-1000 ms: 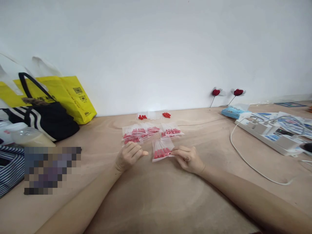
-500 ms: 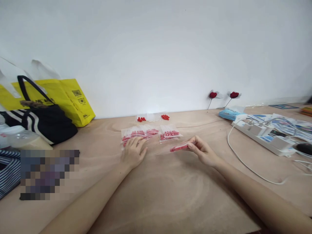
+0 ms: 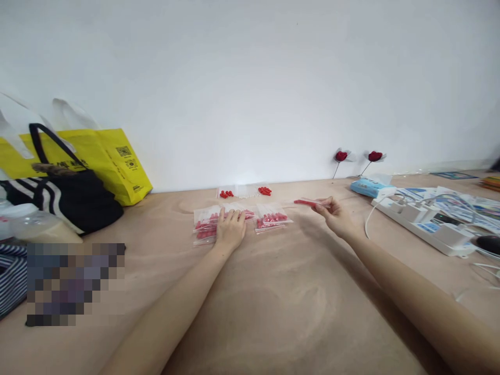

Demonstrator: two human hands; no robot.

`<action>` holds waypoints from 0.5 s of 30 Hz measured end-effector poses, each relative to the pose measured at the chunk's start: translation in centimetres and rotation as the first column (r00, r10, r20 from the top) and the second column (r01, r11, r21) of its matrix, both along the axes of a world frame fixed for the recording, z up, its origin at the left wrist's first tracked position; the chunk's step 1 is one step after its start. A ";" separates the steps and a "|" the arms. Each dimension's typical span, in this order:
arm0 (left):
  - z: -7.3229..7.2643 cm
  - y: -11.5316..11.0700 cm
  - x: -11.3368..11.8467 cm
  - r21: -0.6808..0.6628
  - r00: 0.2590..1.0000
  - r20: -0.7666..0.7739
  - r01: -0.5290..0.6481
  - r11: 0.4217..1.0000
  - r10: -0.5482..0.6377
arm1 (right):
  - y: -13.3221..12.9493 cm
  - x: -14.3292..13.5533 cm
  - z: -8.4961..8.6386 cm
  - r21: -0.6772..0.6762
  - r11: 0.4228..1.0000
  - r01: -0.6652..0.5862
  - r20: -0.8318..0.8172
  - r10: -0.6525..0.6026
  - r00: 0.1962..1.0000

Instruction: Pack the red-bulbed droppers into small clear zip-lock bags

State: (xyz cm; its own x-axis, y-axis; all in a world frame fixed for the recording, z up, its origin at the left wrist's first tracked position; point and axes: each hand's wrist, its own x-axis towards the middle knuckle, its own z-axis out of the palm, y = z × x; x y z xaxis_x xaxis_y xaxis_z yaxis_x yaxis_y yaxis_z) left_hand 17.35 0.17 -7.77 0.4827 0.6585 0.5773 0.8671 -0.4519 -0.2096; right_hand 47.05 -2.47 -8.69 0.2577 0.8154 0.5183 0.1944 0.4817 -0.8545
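Carried rightward, a clear red-filled plastic bag was pinched by the right hand. Similar bags were touched by the half-open left hand.

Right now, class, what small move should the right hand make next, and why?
Perhaps lower the held bag onto the right pile: the right hand pinches it near that pile, seemingly above the table, while the left hand lies over the left pile.
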 end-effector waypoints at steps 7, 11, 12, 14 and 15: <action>-0.3 0.7 0.6 -0.068 0.997 0.044 -0.060 0.996 0.063 | 3.4 -0.5 -3.4 -0.039 0.998 -0.045 0.273 0.054 0.961; -0.4 1.0 0.5 -0.099 0.992 0.071 -0.094 0.991 0.101 | 3.0 0.2 -3.6 -0.098 0.990 -0.100 0.411 0.132 0.902; -0.4 1.1 0.4 -0.103 0.992 0.075 -0.095 0.990 0.103 | 2.7 0.4 -3.5 -0.106 0.990 -0.094 0.440 0.132 0.888; -0.5 1.3 0.1 -0.107 0.992 0.080 -0.090 0.990 0.099 | 2.2 0.5 -3.0 -0.106 0.992 -0.070 0.485 0.113 0.867; -0.6 1.3 -0.1 -0.109 0.992 0.082 -0.087 0.990 0.097 | 1.8 0.2 -2.6 -0.091 0.994 -0.055 0.522 0.095 0.848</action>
